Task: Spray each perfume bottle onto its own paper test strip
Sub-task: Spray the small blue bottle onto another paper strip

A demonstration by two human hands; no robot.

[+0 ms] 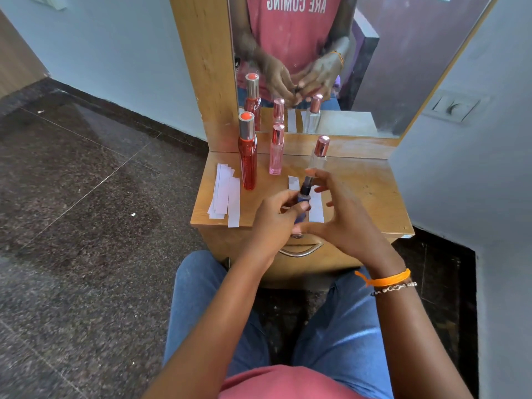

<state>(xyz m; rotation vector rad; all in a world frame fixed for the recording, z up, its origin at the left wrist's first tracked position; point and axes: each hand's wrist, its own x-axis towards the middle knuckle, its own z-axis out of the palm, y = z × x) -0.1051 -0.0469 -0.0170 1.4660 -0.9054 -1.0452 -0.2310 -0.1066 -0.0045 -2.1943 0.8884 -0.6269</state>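
My left hand (276, 217) grips a small dark blue perfume bottle (302, 201) by its body, just above the table's front edge. My right hand (336, 214) holds the bottle's dark cap (307, 184) between thumb and fingertips. Under the bottle lies a white paper strip (316, 210). On the wooden table (371, 194) behind stand a tall red bottle (247, 156), a pink bottle (277, 151) and a clear bottle with a rose cap (320, 152). A stack of white paper strips (226, 194) lies at the table's left.
A mirror (374, 67) in a wooden frame stands at the back of the table and reflects the bottles and hands. A drawer with a metal handle (302, 250) is below the tabletop. Grey walls close in on the right; dark stone floor lies to the left.
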